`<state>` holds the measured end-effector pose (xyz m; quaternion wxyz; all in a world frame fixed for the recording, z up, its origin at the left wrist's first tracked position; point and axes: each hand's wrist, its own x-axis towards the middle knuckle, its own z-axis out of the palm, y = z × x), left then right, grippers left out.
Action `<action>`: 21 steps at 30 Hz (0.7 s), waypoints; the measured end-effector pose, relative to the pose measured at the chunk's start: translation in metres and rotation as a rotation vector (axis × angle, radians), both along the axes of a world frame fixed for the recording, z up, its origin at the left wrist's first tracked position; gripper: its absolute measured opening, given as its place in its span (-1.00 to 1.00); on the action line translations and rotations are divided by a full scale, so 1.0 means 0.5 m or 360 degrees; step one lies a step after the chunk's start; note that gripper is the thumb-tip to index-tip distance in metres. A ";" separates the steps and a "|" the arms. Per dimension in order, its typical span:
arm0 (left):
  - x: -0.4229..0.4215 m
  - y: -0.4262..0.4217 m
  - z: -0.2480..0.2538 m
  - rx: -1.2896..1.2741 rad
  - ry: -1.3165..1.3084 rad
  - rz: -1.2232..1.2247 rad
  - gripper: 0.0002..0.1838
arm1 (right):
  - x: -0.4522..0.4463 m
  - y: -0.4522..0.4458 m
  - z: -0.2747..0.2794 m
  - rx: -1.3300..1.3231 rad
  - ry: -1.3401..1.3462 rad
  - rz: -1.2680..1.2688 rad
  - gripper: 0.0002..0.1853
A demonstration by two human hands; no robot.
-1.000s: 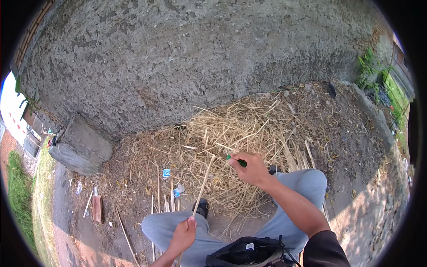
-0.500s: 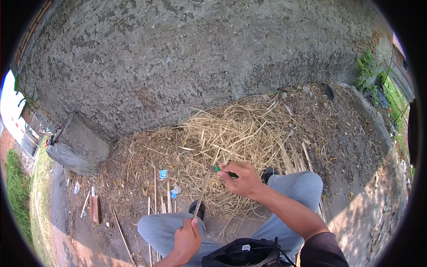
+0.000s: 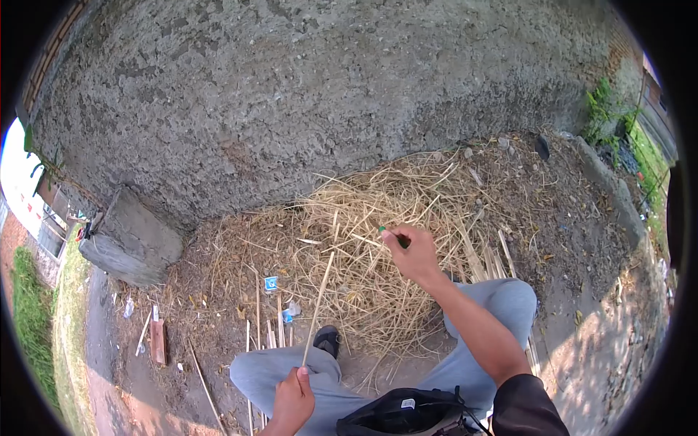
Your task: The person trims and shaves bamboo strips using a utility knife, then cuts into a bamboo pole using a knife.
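My left hand [image 3: 293, 399], low in the view, grips the lower end of a thin pale strip [image 3: 319, 301] that slants up and slightly right. Up and to the right, my right hand [image 3: 413, 253] is closed round a green-handled tool [image 3: 382, 229]; its blade cannot be made out. A gap separates the tool from the strip's upper tip. Beneath both hands lies a heap of straw-coloured shavings [image 3: 392, 291].
A rough grey wall [image 3: 305, 94] rises behind the shavings. At left are a concrete block [image 3: 134, 236] and a reddish-brown wooden piece [image 3: 158, 341]. More strips lie beside my legs, with a black bag [image 3: 396, 414] at my lap.
The tool was against the strip half a second ago; my right hand has since moved up and right, away from it. My left hand has moved slightly down and left with the strip.
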<state>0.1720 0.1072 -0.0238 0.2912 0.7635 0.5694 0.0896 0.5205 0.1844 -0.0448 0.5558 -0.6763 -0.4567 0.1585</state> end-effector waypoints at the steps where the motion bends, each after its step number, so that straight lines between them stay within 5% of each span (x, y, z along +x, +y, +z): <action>1: 0.010 0.001 0.006 0.0024 0.0061 -0.0011 -0.57 | -0.025 -0.010 -0.008 0.0017 0.0037 0.0099 -0.71; 9: 0.058 -0.001 -0.007 0.0108 0.0027 -0.0111 -0.62 | -0.099 -0.068 0.021 0.0491 -0.0213 0.0558 -0.84; 21: 0.070 -0.011 0.012 0.0114 -0.0017 -0.0056 -0.65 | -0.096 -0.078 0.026 0.0697 -0.0463 0.0394 -0.89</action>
